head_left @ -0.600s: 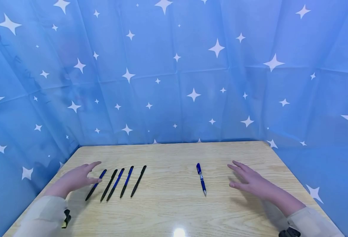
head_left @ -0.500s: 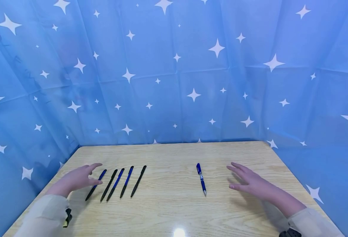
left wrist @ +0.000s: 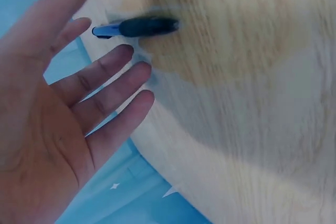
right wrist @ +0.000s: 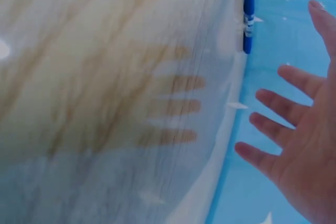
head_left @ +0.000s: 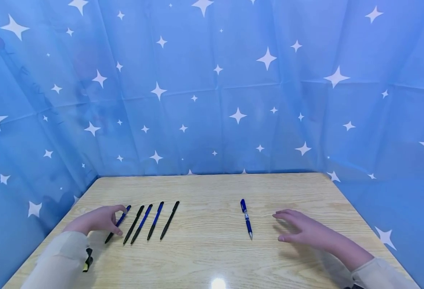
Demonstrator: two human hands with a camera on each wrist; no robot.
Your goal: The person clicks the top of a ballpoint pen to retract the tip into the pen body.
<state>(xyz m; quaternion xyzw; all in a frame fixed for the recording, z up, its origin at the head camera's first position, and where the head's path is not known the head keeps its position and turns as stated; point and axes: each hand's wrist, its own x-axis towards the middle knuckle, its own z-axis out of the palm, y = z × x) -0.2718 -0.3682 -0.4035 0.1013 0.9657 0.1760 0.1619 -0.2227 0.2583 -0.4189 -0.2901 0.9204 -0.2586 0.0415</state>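
My left hand (head_left: 98, 218) hovers over the leftmost pen (head_left: 121, 219), which has a blue upper part and a black lower part. Its index finger and thumb overlap that pen in the head view, spread apart on either side. In the left wrist view the other fingers (left wrist: 113, 95) are loosely extended beside the same pen (left wrist: 149, 26), holding nothing. My right hand (head_left: 304, 228) is above the table on the right, fingers spread and relaxed. Left of it lies a blue pen with a silver tip and patterned grip (head_left: 247, 218), apart from the fingers.
Right of the leftmost pen, several more slanted pens lie side by side: a black pen (head_left: 133, 224), two blue-and-black pens and another black pen (head_left: 170, 220). The wooden table (head_left: 212, 257) ends at a blue star-printed curtain (head_left: 212, 120) behind and along the sides.
My left hand has moved slightly right and lower over the leftmost pen, its index finger and thumb bending closer. The right hand has sunk a little. The head view has shifted slightly.
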